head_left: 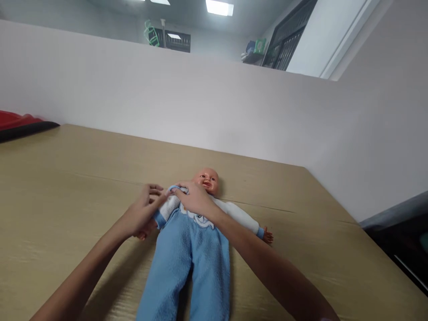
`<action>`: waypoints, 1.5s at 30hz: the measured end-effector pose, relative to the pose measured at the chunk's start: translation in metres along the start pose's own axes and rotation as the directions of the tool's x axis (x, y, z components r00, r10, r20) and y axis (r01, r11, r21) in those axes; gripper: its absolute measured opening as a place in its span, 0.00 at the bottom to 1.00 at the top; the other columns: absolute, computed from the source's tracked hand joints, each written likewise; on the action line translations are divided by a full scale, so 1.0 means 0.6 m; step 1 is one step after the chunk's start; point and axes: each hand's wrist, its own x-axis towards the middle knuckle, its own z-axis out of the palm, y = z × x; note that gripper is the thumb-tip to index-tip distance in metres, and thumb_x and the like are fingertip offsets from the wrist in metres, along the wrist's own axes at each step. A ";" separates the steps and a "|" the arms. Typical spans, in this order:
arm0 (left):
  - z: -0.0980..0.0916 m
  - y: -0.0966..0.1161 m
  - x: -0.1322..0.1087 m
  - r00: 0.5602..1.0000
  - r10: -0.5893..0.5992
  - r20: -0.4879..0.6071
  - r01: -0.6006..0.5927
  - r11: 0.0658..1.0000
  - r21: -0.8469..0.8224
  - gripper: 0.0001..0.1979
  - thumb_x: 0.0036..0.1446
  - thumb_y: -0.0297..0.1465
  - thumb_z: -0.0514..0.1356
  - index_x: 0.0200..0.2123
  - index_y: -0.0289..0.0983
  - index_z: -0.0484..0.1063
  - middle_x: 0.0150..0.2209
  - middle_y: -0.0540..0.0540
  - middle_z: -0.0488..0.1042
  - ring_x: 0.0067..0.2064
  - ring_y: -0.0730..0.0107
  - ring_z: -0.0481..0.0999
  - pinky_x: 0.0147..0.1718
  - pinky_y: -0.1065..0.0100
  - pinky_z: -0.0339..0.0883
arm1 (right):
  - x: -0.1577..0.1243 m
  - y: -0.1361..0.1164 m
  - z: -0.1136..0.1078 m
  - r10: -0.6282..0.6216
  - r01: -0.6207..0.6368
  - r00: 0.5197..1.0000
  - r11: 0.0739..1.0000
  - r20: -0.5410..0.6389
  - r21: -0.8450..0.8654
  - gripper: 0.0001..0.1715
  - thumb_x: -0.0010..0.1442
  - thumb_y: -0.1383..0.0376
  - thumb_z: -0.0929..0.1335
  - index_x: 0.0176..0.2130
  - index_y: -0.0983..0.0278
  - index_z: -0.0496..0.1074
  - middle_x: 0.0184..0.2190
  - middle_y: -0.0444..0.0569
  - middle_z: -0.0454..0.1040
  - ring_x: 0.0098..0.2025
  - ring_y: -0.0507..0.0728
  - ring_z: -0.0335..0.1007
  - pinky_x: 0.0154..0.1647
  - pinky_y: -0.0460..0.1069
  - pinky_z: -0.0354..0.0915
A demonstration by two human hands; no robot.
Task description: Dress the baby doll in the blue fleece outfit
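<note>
A baby doll (207,180) with a bald head lies on its back, dressed in a white and blue fleece outfit (194,249). Both my hands meet at the doll's shoulder on the left side of the view. The fingertips of my right hand (197,198) pinch the blue-edged cloth there, and the palm hides part of the chest and neck. My left hand (147,207) is beside the same shoulder, its thumb side at the cloth and its other fingers curled. The doll's far arm (242,216) stretches out to the right, with its hand showing at the cuff.
The doll lies on a tan tabletop (100,165) with a seam across it. A white wall (200,102) stands behind, with glass above. A red object with a black edge (26,122) is at the far left. Dark items (401,232) are beyond the right edge.
</note>
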 end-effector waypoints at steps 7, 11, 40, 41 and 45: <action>-0.008 0.017 -0.064 0.979 -0.105 0.177 0.061 0.970 0.236 0.32 0.57 0.65 0.58 0.40 0.41 0.69 0.21 0.52 0.72 0.21 0.60 0.75 0.21 0.65 0.66 | 0.032 -0.022 0.004 0.098 -0.099 0.995 0.974 -0.018 -0.203 0.15 0.66 0.64 0.66 0.49 0.67 0.76 0.50 0.61 0.82 0.52 0.69 0.75 0.49 0.56 0.65; -0.004 0.012 -0.068 0.998 0.020 0.061 -0.044 0.902 0.430 0.30 0.61 0.62 0.54 0.48 0.43 0.63 0.35 0.45 0.81 0.31 0.49 0.83 0.32 0.59 0.69 | 0.065 -0.031 -0.006 0.082 -0.043 0.959 0.988 0.270 -0.147 0.12 0.61 0.59 0.73 0.44 0.60 0.80 0.43 0.48 0.85 0.44 0.61 0.79 0.39 0.50 0.68; -0.067 -0.075 -0.051 0.997 -0.042 -0.060 0.071 0.762 0.644 0.28 0.66 0.57 0.45 0.43 0.42 0.71 0.38 0.37 0.84 0.42 0.42 0.84 0.39 0.58 0.68 | -0.073 0.023 -0.051 0.126 -0.115 0.992 0.953 0.020 -0.279 0.27 0.72 0.42 0.65 0.42 0.62 0.77 0.37 0.51 0.81 0.41 0.62 0.77 0.39 0.52 0.66; -0.068 -0.080 -0.050 0.998 -0.034 -0.048 0.057 0.769 0.636 0.27 0.66 0.57 0.45 0.42 0.42 0.71 0.39 0.37 0.84 0.44 0.42 0.84 0.40 0.57 0.68 | -0.088 0.035 -0.056 0.136 -0.123 0.988 0.979 0.076 -0.163 0.26 0.71 0.42 0.66 0.43 0.61 0.77 0.35 0.49 0.80 0.39 0.61 0.76 0.37 0.51 0.65; -0.072 -0.094 -0.044 1.000 0.004 -0.013 0.005 0.770 0.638 0.29 0.66 0.56 0.44 0.42 0.41 0.73 0.44 0.35 0.84 0.48 0.42 0.82 0.45 0.54 0.68 | -0.167 0.093 -0.074 0.096 -0.144 0.973 0.963 0.210 0.226 0.21 0.67 0.48 0.71 0.52 0.58 0.75 0.37 0.45 0.77 0.40 0.58 0.73 0.39 0.50 0.66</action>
